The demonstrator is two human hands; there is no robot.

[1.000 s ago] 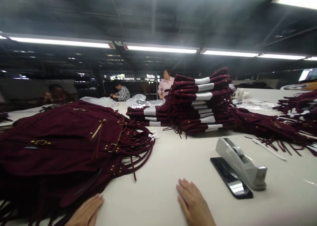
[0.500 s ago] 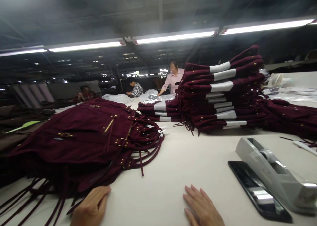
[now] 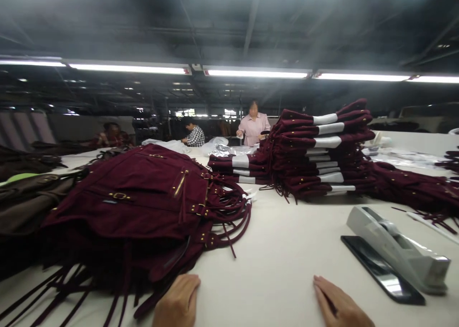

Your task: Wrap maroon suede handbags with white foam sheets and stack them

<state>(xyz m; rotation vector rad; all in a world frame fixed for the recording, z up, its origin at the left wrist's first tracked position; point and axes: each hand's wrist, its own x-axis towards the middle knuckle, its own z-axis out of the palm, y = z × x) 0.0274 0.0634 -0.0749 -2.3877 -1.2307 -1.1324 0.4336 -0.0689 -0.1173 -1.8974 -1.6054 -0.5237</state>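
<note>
The main change in the last half-second was in the right hand (image 3: 342, 303): its fingers, spread flat on the table (image 3: 265, 269) before, were now drawn together, and it had slid farther out, nearer the phone (image 3: 385, 272) and tape dispenser (image 3: 398, 248) at two o'clock. The left hand (image 3: 175, 300) kept its fingers bunched, low beside the near edge of the maroon bags (image 3: 143, 207); whether it touched them could not be told. Nothing showed between the fingers of either hand, but both undersides were hidden, so a pinch could not be confirmed. The bags lay at ten o'clock, handles toward one o'clock, and seemed not to be in work just then. The banded stack (image 3: 322, 147) stood unaltered at one o'clock. At twelve, the person in pink (image 3: 254, 126) had pulled back an arm stretched toward the plastic (image 3: 217, 146).
</note>
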